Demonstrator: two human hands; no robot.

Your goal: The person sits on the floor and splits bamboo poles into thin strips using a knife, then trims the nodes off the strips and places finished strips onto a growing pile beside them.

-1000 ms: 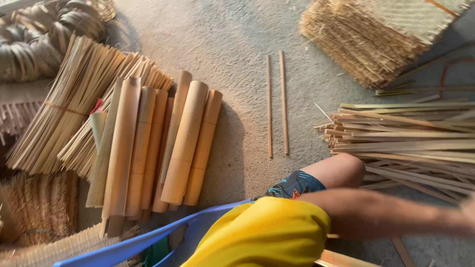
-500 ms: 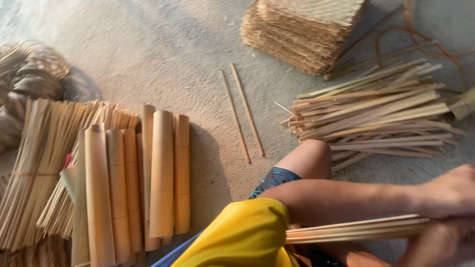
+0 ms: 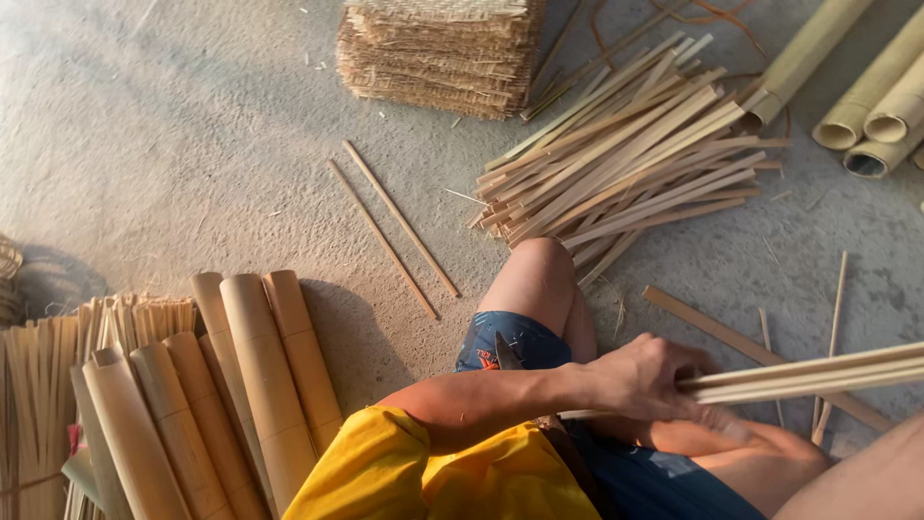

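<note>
One hand [image 3: 643, 376], the left, was clenched on the strips [image 3: 808, 374] over the lap; right hand out of view. Blade [image 3: 506, 351] lay near the thigh: slip risked a cut.

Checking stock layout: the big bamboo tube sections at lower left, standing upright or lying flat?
Lying flat. The bamboo tube sections lie side by side on the ground, their long curved sides facing up, beside bundled thin bamboo strips.
</note>
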